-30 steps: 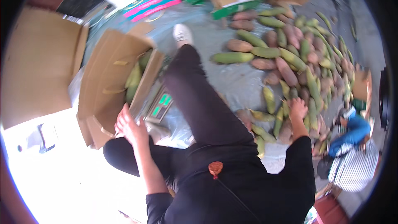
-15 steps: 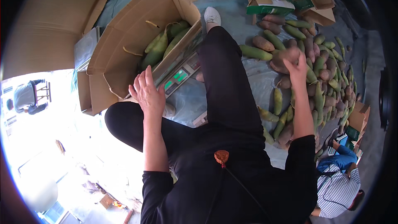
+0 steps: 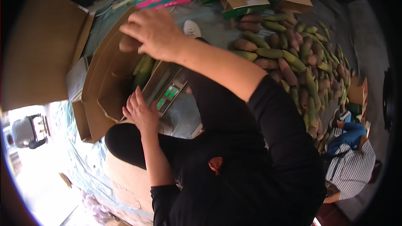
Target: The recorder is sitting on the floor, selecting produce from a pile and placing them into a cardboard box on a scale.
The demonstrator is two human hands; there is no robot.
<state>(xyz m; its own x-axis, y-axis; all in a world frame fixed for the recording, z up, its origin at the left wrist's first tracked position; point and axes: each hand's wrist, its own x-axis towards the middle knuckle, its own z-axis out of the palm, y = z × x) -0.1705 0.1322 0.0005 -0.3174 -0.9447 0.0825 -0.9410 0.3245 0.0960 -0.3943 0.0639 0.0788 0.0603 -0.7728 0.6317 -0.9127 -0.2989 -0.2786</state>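
Note:
My right hand [image 3: 155, 33] reaches across my body and is over the open cardboard box [image 3: 100, 100]. Its fingers are closed on a reddish-brown oblong fruit [image 3: 127, 43] at the box's far rim. Green fruits [image 3: 144, 65] lie inside the box. The box sits on a flat scale with a green display [image 3: 169, 93]. My left hand [image 3: 140, 112] rests with fingers spread on the box's near flap, beside the scale. My black-clad leg [image 3: 222, 109] stretches forward, ending in a white shoe [image 3: 191, 28].
A large pile of green and reddish fruits [image 3: 293, 62] covers the ground to the right. Another person in a striped shirt [image 3: 351, 163] crouches at the lower right. Cardboard and green boxes [image 3: 247, 0] stand at the top. A big cardboard sheet [image 3: 37, 46] lies on the left.
My right hand has left the fruit pile on the right and swung left over the box, carrying a fruit. My left hand stays at the box's edge.

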